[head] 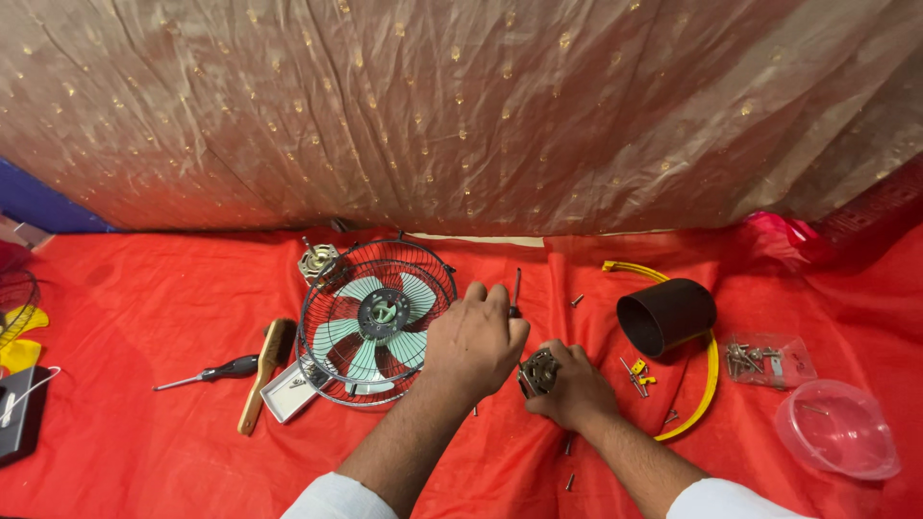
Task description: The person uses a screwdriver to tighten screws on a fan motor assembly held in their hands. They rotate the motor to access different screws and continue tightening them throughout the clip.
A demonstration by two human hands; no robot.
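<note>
Head view, red cloth spread as work surface. The right hand is clenched around a small metal motor part, which lies at centre, just right of the left hand and touching the right palm. The left hand grasps a thin screwdriver whose shaft stands nearly upright, its long axis running away from the viewer, tip end hidden behind the fingers. The motor part therefore sits just below and to the right of the tool, between the two hands; the right hand is the nearer one. Left of the hands lies a small fan in its wire cage, face up. Farther left: a brush, a second screwdriver and a white tray. Right: a dark cylinder on its side, a yellow band, a bag of screws and a clear lid. Loose screws lie around the hands.
</note>
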